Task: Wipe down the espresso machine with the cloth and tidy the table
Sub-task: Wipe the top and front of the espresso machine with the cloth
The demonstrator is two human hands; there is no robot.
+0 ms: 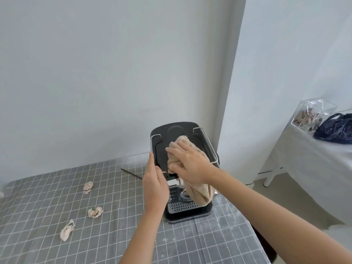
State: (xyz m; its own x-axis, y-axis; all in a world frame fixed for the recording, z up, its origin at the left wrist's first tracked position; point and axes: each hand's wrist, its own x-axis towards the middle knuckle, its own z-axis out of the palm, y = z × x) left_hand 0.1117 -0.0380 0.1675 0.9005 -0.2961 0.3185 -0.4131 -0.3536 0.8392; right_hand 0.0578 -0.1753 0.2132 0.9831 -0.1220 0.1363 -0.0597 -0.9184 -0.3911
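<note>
The right hand (188, 162) lies palm down on top of the espresso machine (182, 168), its fingers spread and only slightly bent, pressing a beige cloth (196, 189) flat against the black top plate. Part of the cloth bunches out beyond the fingertips toward the back of the machine; the rest trails from under the wrist and hangs over the front, covering part of the control panel and reaching down toward the perforated drip tray (185, 206).

The left hand (154, 185) stands edge-on against the machine's left side, fingers straight and together, fingertips up at the top left edge. It holds nothing and seems to brace the machine, though how firmly it touches I cannot tell.

The machine stands under both hands on a table (219, 244) covered with a grey cloth in a white grid, near the table's far right corner, close to the wall. A thin dark rod (131, 173) lies on the table just left of the left hand, behind it.

Well to the left of the left hand lie three crumpled paper wads: one farthest back (88, 187), one in the middle (95, 212), one nearest the viewer (67, 229).

Far to the right of the right hand, a second table (304, 159) carries a clear box (312, 117) and a dark blue bag (335, 128).
</note>
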